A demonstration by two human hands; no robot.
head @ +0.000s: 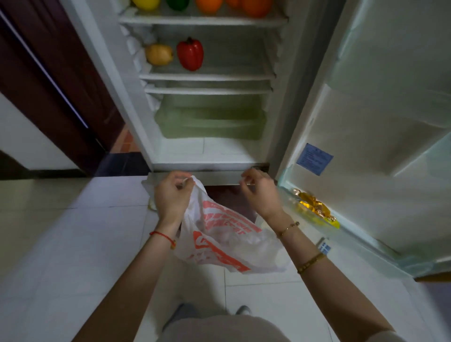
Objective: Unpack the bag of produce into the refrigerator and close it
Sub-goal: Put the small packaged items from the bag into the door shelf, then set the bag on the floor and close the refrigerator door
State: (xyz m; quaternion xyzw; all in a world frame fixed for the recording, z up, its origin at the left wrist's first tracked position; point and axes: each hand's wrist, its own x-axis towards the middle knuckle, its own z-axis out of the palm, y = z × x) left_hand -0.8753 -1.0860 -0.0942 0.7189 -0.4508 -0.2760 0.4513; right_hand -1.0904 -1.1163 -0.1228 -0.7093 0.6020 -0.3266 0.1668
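Observation:
A white plastic bag with orange print hangs in front of the open refrigerator. My left hand pinches the bag's top edge. My right hand hovers to the right of the bag with curled fingers, and nothing shows in it. Inside, a red bell pepper and a potato lie on the middle shelf. On the top shelf sit a yellow fruit, a green item and oranges. What the bag holds is hidden.
The refrigerator door stands open at the right, with a yellow-gold packet in its lowest door rack. A green crisper drawer fills the bottom compartment. A dark wooden door is at the left. White floor tiles lie underfoot.

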